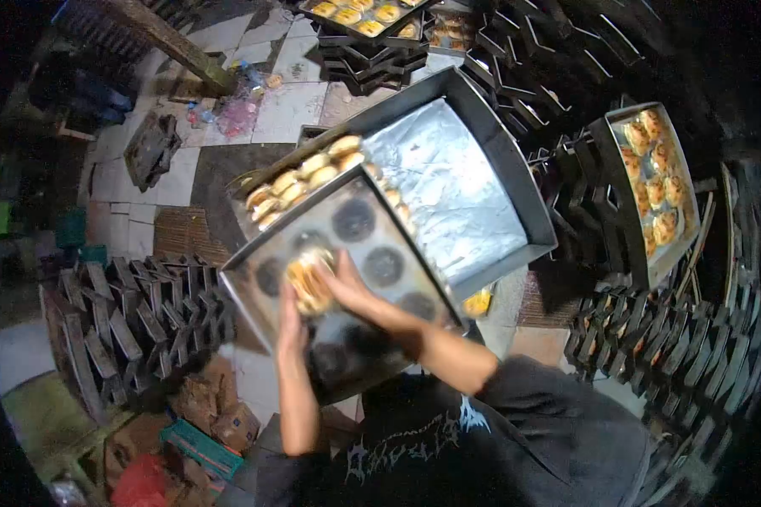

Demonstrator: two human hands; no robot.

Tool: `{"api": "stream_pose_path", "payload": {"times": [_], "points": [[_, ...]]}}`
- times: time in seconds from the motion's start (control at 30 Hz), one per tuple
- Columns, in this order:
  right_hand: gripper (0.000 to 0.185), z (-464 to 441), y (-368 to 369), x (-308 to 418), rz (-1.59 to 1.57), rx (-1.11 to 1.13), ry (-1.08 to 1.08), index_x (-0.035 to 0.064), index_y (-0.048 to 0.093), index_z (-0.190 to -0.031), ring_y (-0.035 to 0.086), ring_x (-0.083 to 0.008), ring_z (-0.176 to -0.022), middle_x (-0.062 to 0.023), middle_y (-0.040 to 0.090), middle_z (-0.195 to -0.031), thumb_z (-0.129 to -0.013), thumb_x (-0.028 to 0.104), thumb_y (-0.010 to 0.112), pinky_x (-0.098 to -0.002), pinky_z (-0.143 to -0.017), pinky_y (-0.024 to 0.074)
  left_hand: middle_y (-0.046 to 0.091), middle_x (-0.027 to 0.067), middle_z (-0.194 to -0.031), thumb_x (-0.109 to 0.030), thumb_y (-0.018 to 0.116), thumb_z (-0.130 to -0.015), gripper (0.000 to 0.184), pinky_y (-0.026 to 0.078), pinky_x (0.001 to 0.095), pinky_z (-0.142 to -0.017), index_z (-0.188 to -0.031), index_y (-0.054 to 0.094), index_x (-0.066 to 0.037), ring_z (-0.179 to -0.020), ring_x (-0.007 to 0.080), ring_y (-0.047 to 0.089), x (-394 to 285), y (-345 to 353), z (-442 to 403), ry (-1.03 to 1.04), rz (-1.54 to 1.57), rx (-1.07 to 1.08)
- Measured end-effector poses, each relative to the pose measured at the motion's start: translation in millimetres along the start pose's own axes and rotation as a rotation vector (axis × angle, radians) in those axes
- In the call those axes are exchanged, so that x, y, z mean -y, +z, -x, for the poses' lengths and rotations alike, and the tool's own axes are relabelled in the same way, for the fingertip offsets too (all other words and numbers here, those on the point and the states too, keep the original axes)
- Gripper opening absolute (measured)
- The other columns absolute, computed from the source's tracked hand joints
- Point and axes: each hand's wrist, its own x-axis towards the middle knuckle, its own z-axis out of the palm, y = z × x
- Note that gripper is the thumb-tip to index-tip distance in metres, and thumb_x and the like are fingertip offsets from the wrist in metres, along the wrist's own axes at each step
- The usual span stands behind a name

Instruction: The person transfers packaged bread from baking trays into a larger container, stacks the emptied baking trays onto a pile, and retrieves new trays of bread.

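My left hand [290, 325] and right hand [343, 286] are clamped together on blurred buns [309, 280] over the pan [320, 213]. Beyond it, more buns [300, 182] sit beside foil [448, 186] in the box [516, 173].

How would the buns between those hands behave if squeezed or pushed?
The buns probably give under pressure: they look like baked bread. Much smaller than the tray, they're likely light. Bunched between left hand and right hand, one might slip loose.

Buns [320, 177] in box [511, 160], left; tray [369, 242] before box; tin stacks [664, 363] left and right.
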Motion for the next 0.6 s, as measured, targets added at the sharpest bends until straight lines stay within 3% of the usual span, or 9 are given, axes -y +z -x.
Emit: {"api": "stream_pose_path", "payload": {"times": [0.07,0.1,0.13,0.17,0.2,0.27,0.33,0.4,0.6], "points": [[0.074,46,-80,16,-0.009,0.119,-0.027,-0.004,0.019,-0.124,0.035,-0.035,-0.113,-0.0267,0.031,-0.122,-0.076,0.037,0.059,-0.0387,-0.093,0.0309,0.039,0.0144,-0.127,-0.058,0.034,-0.083,0.071,0.031,0.0412,-0.097,-0.13,0.029,-0.005,-0.117,0.0277,0.038,-25,84,44,-0.159,-0.047,-0.008],[0.077,65,-117,11,0.017,0.171,-0.087,-0.001,0.012,-0.128,0.027,-0.0335,-0.119,-0.0244,0.021,-0.129,-0.076,0.03,0.06,-0.0389,-0.098,0.0255,0.041,0.0159,-0.122,-0.047,0.033,-0.087,0.061,0.031,0.0387,-0.096,-0.127,0.031,-0.002,-0.114,0.0285,0.039,-13,119,39,-0.15,0.063,0.016],[0.083,65,-159,1,0.194,0.186,0.027,0.0039,-0.001,-0.134,0.014,-0.0327,-0.127,-0.0211,0.007,-0.138,-0.078,0.023,0.058,-0.0394,-0.103,0.0173,0.044,0.0174,-0.118,-0.036,0.033,-0.09,0.05,0.031,0.0363,-0.095,-0.124,0.034,0.001,-0.111,0.0293,0.04,-1,153,34,-0.144,0.174,0.042],[0.082,65,-199,5,0.294,0.114,-0.148,0.0101,-0.01,-0.135,0.006,-0.034,-0.129,-0.0185,0.004,-0.139,-0.081,0.019,0.052,-0.0414,-0.105,0.0104,0.044,0.0177,-0.117,-0.035,0.033,-0.09,0.05,0.031,0.0364,-0.095,-0.124,0.034,0.001,-0.111,0.0297,0.04,8,182,28,-0.164,0.245,0.061],[0.082,59,-228,9,0.275,0.141,-0.129,0.0101,-0.01,-0.135,0.006,-0.034,-0.129,-0.0185,0.004,-0.139,-0.081,0.019,0.052,-0.0414,-0.105,0.0104,0.044,0.0179,-0.117,-0.035,0.033,-0.09,0.05,0.031,0.0366,-0.095,-0.124,0.034,0.001,-0.111,0.03,0.04,18,205,19,-0.193,0.266,0.053],[0.072,27,-281,28,-0.107,0.064,0.334,0.0098,-0.002,-0.136,0.01,-0.0328,-0.129,-0.0198,0.01,-0.138,-0.084,0.027,0.046,-0.042,-0.105,0.0112,0.044,0.0184,-0.117,-0.034,0.034,-0.09,0.049,0.03,0.037,-0.096,-0.123,0.034,0.002,-0.111,0.0308,0.04,43,245,-1,-0.253,0.298,0.025],[0.068,-4,-317,8,-0.29,0.035,0.579,0.0097,0.002,-0.136,0.011,-0.0323,-0.129,-0.0204,0.013,-0.138,-0.086,0.031,0.043,-0.0423,-0.105,0.0116,0.044,0.0189,-0.117,-0.034,0.034,-0.09,0.049,0.03,0.0374,-0.096,-0.123,0.034,0.002,-0.111,0.0315,0.039,68,275,-21,-0.297,0.271,-0.035],[0.049,-31,-329,-64,-0.673,0.237,1.017,0.004,0.039,-0.122,0.046,-0.0314,-0.108,-0.0179,0.048,-0.117,-0.086,0.037,0.04,-0.0482,-0.093,0.0334,0.044,0.0194,-0.116,-0.033,0.035,-0.09,0.049,0.029,0.0378,-0.096,-0.123,0.035,0.002,-0.111,0.0322,0.039,93,294,-38,-0.318,0.209,-0.116],[0.044,-49,-279,-166,-0.429,0.332,1.091,0.0075,0.044,-0.118,0.049,-0.0307,-0.104,-0.0175,0.051,-0.113,-0.085,0.036,0.042,-0.0476,-0.09,0.0353,0.044,0.0208,-0.116,-0.031,0.036,-0.089,0.047,0.028,0.039,-0.097,-0.122,0.035,0.003,-0.111,0.0344,0.038,150,315,-55,-0.324,-0.27,-0.465]]}}
